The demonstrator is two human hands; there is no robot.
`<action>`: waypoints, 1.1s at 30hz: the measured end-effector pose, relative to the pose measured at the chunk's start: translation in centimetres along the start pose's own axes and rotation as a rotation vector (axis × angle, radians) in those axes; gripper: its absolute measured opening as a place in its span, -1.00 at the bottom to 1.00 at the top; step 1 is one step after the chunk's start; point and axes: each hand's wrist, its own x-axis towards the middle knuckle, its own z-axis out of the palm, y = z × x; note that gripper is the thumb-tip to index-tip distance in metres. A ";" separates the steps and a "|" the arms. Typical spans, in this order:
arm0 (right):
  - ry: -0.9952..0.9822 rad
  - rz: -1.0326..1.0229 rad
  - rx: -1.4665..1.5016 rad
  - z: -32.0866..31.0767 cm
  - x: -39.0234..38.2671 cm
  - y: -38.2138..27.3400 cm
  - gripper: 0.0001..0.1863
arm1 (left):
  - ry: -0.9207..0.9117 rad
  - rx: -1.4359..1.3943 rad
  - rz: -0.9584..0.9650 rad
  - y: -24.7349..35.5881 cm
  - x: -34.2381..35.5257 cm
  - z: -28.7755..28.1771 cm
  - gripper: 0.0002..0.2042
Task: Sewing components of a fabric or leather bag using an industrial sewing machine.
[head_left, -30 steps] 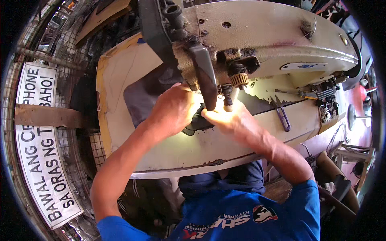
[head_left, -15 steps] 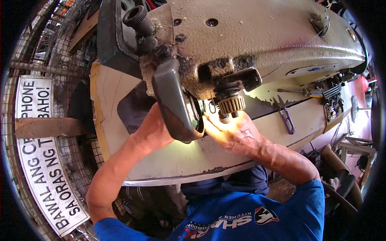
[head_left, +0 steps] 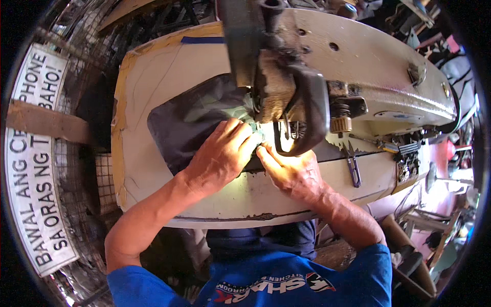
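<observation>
A sewing machine (head_left: 378, 56) rises in front of me, its lit needle area partly hidden by the dark curved guard on its head. Dark fabric (head_left: 189, 120) lies flat on the table to the left of the needle. My left hand (head_left: 220, 156) rests on the fabric's near right part, its fingers curled and pressed together on the cloth. My right hand (head_left: 294, 174) is just below the machine head, thumb and forefinger pinched at the cloth's edge. Between the fingertips of both hands shows a small dark green bit of material (head_left: 257, 135).
Purple-handled thread snips (head_left: 353, 166) lie on the table (head_left: 215, 207) to the right. Past them are a screwdriver (head_left: 388, 147) and a tray of small metal parts (head_left: 407, 169). A blue strip (head_left: 202, 40) lies at the far edge. Wire mesh and a white sign (head_left: 33, 179) stand at left.
My view has shifted, so the machine head appears farther right and more of the dark fabric shows. My left hand, partly behind the guard before, is now in plain sight on the cloth.
</observation>
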 end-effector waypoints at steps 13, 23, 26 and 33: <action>-0.034 0.096 -0.113 0.5 0.4 -0.6 -0.63 | 0.129 -0.181 0.000 -1.1 0.1 0.3 -0.80; 0.014 0.007 -0.122 -0.1 0.6 -0.7 -0.59 | 0.121 -0.203 -0.037 -1.3 0.4 -0.7 -0.83; -0.030 0.047 -0.086 0.0 0.4 -1.0 -0.63 | 0.139 -0.250 -0.036 -1.4 0.5 -0.4 -0.84; 0.015 -0.019 -0.145 0.4 0.5 -0.7 -0.67 | 0.076 -0.271 -0.030 -1.5 0.4 0.1 -0.83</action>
